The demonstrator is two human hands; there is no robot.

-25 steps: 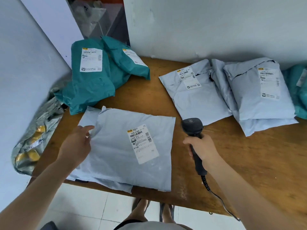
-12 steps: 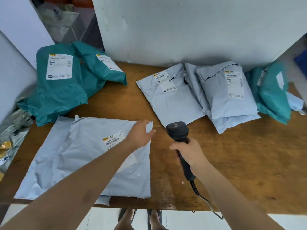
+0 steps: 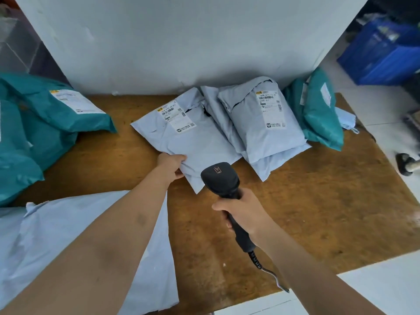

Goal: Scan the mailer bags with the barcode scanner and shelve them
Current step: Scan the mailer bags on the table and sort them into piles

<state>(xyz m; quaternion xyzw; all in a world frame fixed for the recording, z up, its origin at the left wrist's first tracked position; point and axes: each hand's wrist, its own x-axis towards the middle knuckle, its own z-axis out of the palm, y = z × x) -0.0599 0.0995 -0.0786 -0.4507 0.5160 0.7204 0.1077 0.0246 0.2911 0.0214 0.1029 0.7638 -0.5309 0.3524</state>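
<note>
On the desk (image 3: 318, 201): a wooden top set against a pale wall (image 3: 181, 42), with mailer bags lying across it.
Left hand (image 3: 172, 165): stretched forward, its thumb on top and fingers curled under the near left edge of the middle grey mailer (image 3: 197, 144), pinching it.
Middle grey mailer: flat on the desk near the wall, label facing up at its far end.
Right hand (image 3: 244, 212): wrapped tight round the handle of the barcode scanner (image 3: 221, 180).
Barcode scanner: black, head raised and turned away from the person, just over the near corner of the middle grey mailer.
Cable (image 3: 268, 271): runs from the handle's base down past the desk's near edge.
Stacked grey mailers (image 3: 266, 123): right of the middle one, a plump bag lying on a flatter one, label up.
Teal mailers (image 3: 45, 123): heaped at the desk's left side.
Teal mailer at right (image 3: 322, 114): beside the stack, at the wall's end.
Large grey mailer (image 3: 56, 235): near left of the desk, under the left forearm.
Blue crate (image 3: 381, 53): on the floor beyond the desk, far right.
</note>
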